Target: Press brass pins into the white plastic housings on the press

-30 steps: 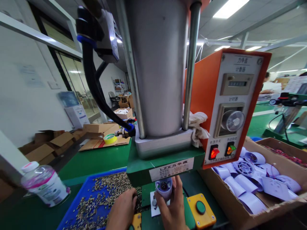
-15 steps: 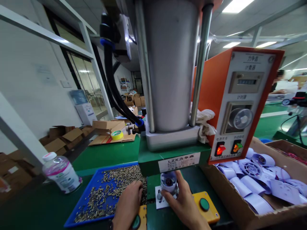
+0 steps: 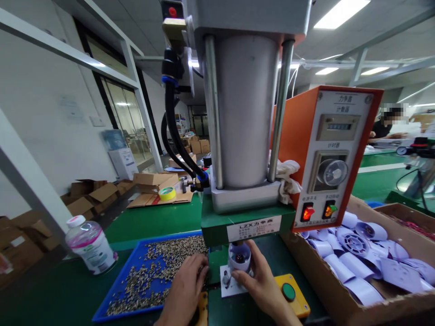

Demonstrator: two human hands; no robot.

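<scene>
Your right hand (image 3: 260, 283) wraps thumb and fingers around the small pale lavender plastic cylinder part (image 3: 239, 257), which stands upright on the white fixture plate (image 3: 228, 286) right under the grey-and-green pneumatic press (image 3: 245, 136); the press ram above the part is hidden by the green head, and the dark bit inside the part's open top is too small to make out. Your left hand (image 3: 186, 290) rests at the right edge of the blue plastic tray (image 3: 136, 265), fingertips curled down on the heap of small brass-coloured metal pieces (image 3: 159, 271); can't tell if anything is pinched, fingertips are hidden in the pile. Pieces too many to count. Two yellow button boxes: the right one with a green button (image 3: 292, 294) is just beside your right wrist, the left one (image 3: 203, 308) is mostly covered by your left hand and cut by the frame edge. One orange control box (image 3: 326, 156) with two lit rocker switches, one dial, one counter. One white rag (image 3: 287, 179) is tucked behind it. One cardboard box of lavender parts (image 3: 356, 258) on the right, cut off at the frame edge, parts overlapping, count unclear. One clear plastic bottle with pink label (image 3: 91, 244) left of the tray. One yellow tape roll (image 3: 167, 194) farther back. One other person (image 3: 387, 124) far right, mostly hidden.
</scene>
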